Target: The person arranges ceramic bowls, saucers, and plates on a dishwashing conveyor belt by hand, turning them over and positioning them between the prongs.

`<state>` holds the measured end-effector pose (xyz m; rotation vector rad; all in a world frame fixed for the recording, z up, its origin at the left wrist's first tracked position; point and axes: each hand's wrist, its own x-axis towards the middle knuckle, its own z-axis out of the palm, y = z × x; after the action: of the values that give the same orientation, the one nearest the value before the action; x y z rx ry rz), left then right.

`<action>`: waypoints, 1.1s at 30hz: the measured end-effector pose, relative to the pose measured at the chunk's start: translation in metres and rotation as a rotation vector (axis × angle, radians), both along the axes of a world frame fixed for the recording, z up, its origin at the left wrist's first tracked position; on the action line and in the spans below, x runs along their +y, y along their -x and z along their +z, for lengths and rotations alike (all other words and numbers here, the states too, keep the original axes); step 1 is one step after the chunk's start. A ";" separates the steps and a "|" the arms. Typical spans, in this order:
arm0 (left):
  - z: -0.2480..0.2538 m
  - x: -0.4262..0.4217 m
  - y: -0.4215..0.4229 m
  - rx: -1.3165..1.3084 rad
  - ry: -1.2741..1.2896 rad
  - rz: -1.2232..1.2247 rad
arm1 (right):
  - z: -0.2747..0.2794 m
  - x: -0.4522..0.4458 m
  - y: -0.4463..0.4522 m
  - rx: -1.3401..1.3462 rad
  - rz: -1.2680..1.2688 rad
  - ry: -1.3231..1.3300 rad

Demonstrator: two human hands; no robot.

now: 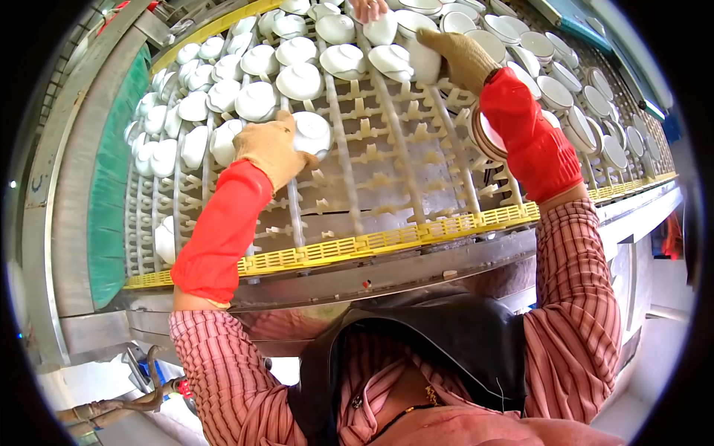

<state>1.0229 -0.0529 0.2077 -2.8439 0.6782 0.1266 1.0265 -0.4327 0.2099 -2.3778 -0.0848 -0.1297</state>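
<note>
Watching remotely, I see the tan-gloved left hand (269, 149) curled round the edge of a round white ceramic bowl (312, 134), seemingly steadying it over pale pegs (372, 154); the tan-gloved right hand (464, 61) touches a tilted white dish (425, 61), grip indeterminable.

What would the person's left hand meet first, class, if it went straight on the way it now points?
Beyond the white dish it appears to hold, the left hand would probably meet the next white dish, just ahead; depth is hard to judge.
</note>
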 end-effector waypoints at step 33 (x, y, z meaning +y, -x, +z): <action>0.012 -0.097 0.061 -0.101 0.750 -0.720 | -0.065 -0.129 0.077 -0.042 -0.104 0.765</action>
<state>0.9619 -0.1500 0.2198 -2.9524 2.0043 -0.4760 0.9491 -0.5614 0.1446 -3.1455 -0.0317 -0.2281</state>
